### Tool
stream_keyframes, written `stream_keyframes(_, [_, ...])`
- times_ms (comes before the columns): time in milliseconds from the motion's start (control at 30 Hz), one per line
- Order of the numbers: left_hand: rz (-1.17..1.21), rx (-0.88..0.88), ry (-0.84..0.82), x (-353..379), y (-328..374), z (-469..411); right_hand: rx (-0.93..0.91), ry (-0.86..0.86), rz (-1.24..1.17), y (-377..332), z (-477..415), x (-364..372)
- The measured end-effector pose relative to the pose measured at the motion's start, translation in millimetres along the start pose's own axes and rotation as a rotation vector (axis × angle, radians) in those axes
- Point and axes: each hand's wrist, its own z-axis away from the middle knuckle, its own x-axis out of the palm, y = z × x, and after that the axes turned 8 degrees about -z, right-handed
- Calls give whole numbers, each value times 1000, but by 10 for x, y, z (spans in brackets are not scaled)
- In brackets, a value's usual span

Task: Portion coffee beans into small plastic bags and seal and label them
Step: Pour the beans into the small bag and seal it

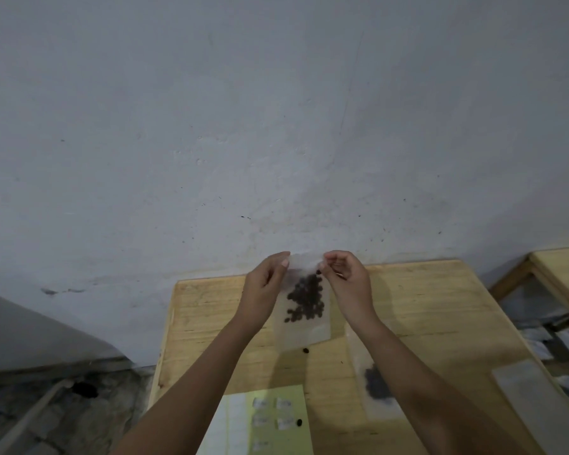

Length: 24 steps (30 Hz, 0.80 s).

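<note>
A small clear plastic bag (304, 333) hangs upright above the wooden table (424, 307), with dark coffee beans (306, 300) showing through it. My left hand (266, 284) pinches the bag's top left corner. My right hand (349, 280) pinches the top right corner. One loose bean (306, 350) lies on the table just below the bag. A yellow-green sheet with several white labels (276, 418) lies at the near edge, and a second loose bean (299, 422) rests on it. Another bag holding beans (376, 385) lies flat under my right forearm.
A long clear plastic strip or bag stack (532, 399) lies at the table's right edge. A grey wall (276, 126) stands right behind the table. To the right is another wooden frame (559, 274) with packets (546, 343) below it. At the left lies a grey floor with debris (63, 399).
</note>
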Motion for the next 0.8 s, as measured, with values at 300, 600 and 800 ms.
stream_keyframes(300, [101,-57,-10,31,-68,-64,-38,46,-47,-73,-9,-22])
stream_keyframes(600, [87,-35,48,-28,-68,-158,44,-81,6,-109,-53,-30])
stream_keyframes(800, [59,-32,75,11,-25,-152,28,-67,82,-106,-39,-9])
